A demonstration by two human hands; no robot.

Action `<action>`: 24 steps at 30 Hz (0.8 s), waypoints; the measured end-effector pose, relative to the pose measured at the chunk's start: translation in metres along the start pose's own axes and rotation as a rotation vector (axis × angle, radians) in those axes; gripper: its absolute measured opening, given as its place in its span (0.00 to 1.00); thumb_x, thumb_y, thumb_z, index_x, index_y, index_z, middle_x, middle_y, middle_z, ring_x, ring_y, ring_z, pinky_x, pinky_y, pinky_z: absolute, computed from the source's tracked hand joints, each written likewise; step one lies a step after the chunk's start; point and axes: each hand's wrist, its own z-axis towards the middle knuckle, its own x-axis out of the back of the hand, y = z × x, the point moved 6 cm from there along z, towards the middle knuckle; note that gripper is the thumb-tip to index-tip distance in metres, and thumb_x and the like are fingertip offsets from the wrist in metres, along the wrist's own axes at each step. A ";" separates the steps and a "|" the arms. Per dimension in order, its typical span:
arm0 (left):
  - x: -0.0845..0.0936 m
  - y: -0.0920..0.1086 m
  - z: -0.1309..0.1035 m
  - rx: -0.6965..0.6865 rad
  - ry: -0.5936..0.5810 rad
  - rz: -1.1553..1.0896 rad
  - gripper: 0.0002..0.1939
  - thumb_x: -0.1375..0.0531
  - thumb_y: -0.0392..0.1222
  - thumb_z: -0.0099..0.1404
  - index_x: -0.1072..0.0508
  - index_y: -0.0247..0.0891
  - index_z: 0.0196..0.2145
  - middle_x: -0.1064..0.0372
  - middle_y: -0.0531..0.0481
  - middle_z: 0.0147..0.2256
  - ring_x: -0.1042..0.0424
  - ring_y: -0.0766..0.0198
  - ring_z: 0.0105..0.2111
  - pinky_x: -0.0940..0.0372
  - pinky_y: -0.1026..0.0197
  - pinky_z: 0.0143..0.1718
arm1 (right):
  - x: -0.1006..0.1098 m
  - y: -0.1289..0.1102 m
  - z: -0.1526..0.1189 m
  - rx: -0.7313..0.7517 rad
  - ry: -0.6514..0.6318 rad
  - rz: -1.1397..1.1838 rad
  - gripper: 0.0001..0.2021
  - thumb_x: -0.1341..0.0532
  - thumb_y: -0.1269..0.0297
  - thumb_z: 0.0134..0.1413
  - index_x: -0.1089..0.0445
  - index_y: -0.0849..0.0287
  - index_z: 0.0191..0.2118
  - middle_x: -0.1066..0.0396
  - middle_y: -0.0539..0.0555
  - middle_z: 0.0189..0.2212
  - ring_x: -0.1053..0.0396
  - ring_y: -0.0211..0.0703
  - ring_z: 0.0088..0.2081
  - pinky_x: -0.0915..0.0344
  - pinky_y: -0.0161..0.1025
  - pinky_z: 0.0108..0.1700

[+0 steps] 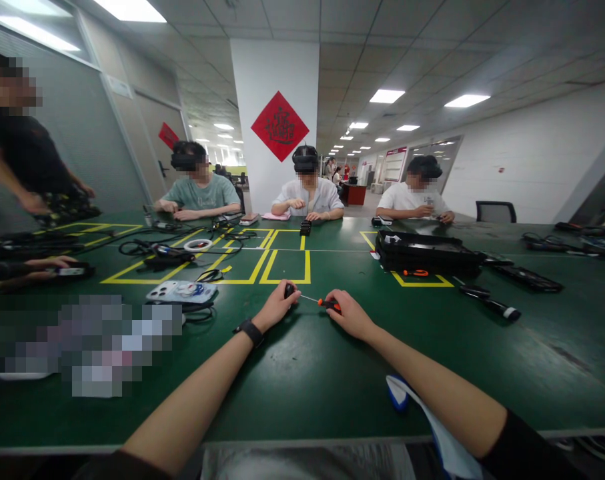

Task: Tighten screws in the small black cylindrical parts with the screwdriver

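Observation:
My left hand (277, 308) is closed around a small black object (289, 290) just above the green table (292, 373); its exact kind is too small to make out. My right hand (351, 316) grips a screwdriver (329, 304) by its orange and black handle. The thin metal shaft points left at the black object, and whether its tip touches cannot be told. A dark band circles my left wrist. Beside my right forearm, near the table's front edge, lies a blue and white strap-like thing (398, 395).
Left of my hands lie a phone (182, 292), cables and a white ring-shaped roll (198, 245). Black trays (427, 253), an orange-handled tool (415, 273) and a black rod-like tool (492, 305) lie right. Several people sit across; another person's hand (47, 263) is at left.

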 end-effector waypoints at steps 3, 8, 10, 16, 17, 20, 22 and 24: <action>0.001 0.000 0.000 -0.006 0.008 0.022 0.14 0.47 0.51 0.57 0.38 0.38 0.36 0.37 0.54 0.26 0.36 0.67 0.26 0.41 0.63 0.30 | 0.000 0.002 0.000 -0.019 0.012 -0.025 0.10 0.41 0.67 0.47 0.37 0.58 0.38 0.36 0.52 0.34 0.40 0.40 0.37 0.43 0.38 0.39; 0.000 -0.002 0.001 0.004 0.006 0.016 0.15 0.47 0.51 0.57 0.38 0.38 0.37 0.36 0.54 0.26 0.36 0.67 0.26 0.41 0.63 0.29 | -0.001 0.010 0.001 -0.076 0.019 -0.070 0.07 0.43 0.64 0.50 0.35 0.60 0.35 0.36 0.53 0.33 0.40 0.40 0.36 0.43 0.37 0.39; 0.000 -0.004 0.001 0.003 0.005 0.013 0.15 0.47 0.52 0.57 0.38 0.38 0.37 0.36 0.54 0.26 0.36 0.67 0.26 0.41 0.63 0.29 | -0.001 0.011 0.001 -0.084 0.005 -0.069 0.06 0.46 0.65 0.53 0.34 0.60 0.33 0.36 0.53 0.32 0.40 0.40 0.36 0.44 0.37 0.40; 0.000 -0.008 0.002 0.023 0.001 0.001 0.16 0.47 0.52 0.57 0.38 0.38 0.37 0.36 0.54 0.28 0.35 0.66 0.27 0.41 0.63 0.29 | 0.000 0.010 0.001 -0.047 -0.002 -0.021 0.05 0.44 0.68 0.49 0.35 0.60 0.34 0.36 0.53 0.32 0.41 0.40 0.36 0.43 0.37 0.39; 0.000 -0.008 0.002 0.023 -0.001 -0.006 0.16 0.47 0.52 0.57 0.38 0.38 0.37 0.36 0.54 0.28 0.34 0.66 0.27 0.41 0.63 0.29 | 0.001 0.010 0.001 -0.039 0.001 -0.015 0.06 0.43 0.69 0.48 0.35 0.60 0.35 0.36 0.52 0.33 0.41 0.40 0.36 0.43 0.37 0.39; 0.001 -0.008 0.002 0.020 0.007 -0.006 0.16 0.47 0.52 0.57 0.38 0.38 0.37 0.36 0.54 0.28 0.34 0.67 0.28 0.40 0.64 0.29 | 0.001 0.008 0.000 -0.021 0.008 -0.006 0.09 0.40 0.69 0.45 0.36 0.59 0.36 0.37 0.52 0.34 0.41 0.40 0.36 0.44 0.37 0.39; 0.001 -0.008 0.003 0.025 0.011 -0.002 0.16 0.47 0.52 0.57 0.38 0.38 0.37 0.36 0.54 0.28 0.34 0.66 0.28 0.40 0.64 0.28 | 0.000 0.007 0.000 -0.024 0.010 -0.005 0.10 0.40 0.68 0.45 0.36 0.59 0.37 0.36 0.52 0.34 0.41 0.40 0.37 0.44 0.37 0.40; 0.001 -0.009 0.003 0.029 0.009 -0.003 0.16 0.47 0.52 0.57 0.38 0.38 0.37 0.36 0.53 0.29 0.34 0.66 0.28 0.40 0.64 0.28 | 0.000 0.009 0.000 -0.040 0.012 -0.006 0.08 0.42 0.67 0.48 0.36 0.59 0.37 0.36 0.52 0.34 0.41 0.40 0.37 0.44 0.37 0.40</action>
